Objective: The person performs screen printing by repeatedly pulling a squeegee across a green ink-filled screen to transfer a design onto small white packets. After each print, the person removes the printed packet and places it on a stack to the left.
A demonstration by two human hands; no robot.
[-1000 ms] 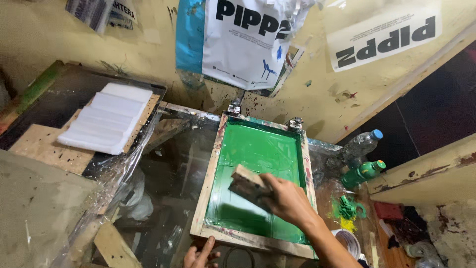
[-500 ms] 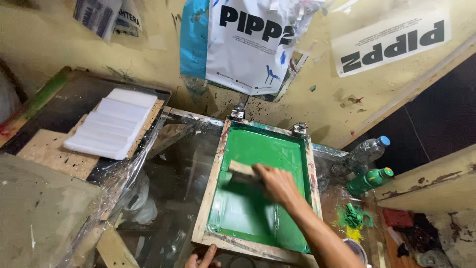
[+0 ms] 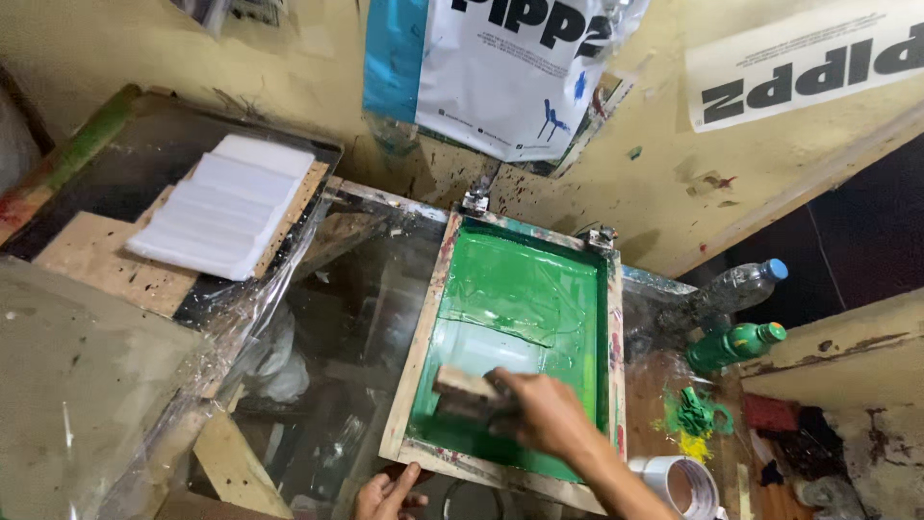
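Observation:
A wooden-framed printing screen (image 3: 424, 337) coated in green ink lies flat, hinged at its far edge by two metal clamps. My right hand (image 3: 551, 416) grips a wooden squeegee (image 3: 465, 391) pressed on the green mesh near the frame's near edge. My left hand (image 3: 387, 495) rests with fingers spread just below the frame's near-left corner, touching its edge.
A stack of white sheets (image 3: 225, 204) lies on a board at the left. Clear plastic film drapes beside the glass table. Two bottles, one clear (image 3: 743, 285) and one green (image 3: 736, 345), lie at the right. A roll of tape (image 3: 679, 481) and paint smears sit near the right corner. Printed bags hang on the wall.
My right hand has drawn the squeegee down the screen toward me, from mid-screen to the near edge. The left hand stays at the frame's near corner.

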